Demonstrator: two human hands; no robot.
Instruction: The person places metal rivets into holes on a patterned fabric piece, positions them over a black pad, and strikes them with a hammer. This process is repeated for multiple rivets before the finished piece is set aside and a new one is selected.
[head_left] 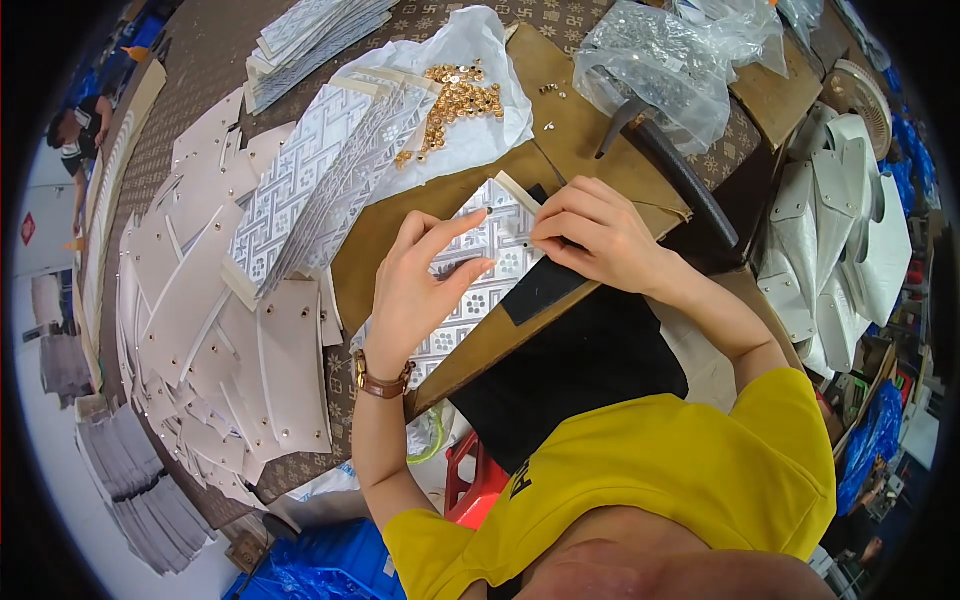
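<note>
A grey-and-white patterned piece (465,300) with a cream strip at its top end lies on the brown board (365,240) in front of me. My left hand (425,275) rests over its left side, thumb and index finger apart, with a small dark spot near the index fingertip. At the piece's right edge, the fingers of my right hand (590,230) are pinched together; what they hold, if anything, is hidden. Gold-coloured metal studs (460,105) are heaped on white paper (505,60) beyond my hands. Stacked patterned pieces (310,170) lie to the left.
Many beige pieces with studs (230,350) cover the left side. A dark curved handle (685,180) stands right of my right hand, near plastic bags (655,75). White pieces (820,230) are piled at the far right. Another person (85,130) is at the far left.
</note>
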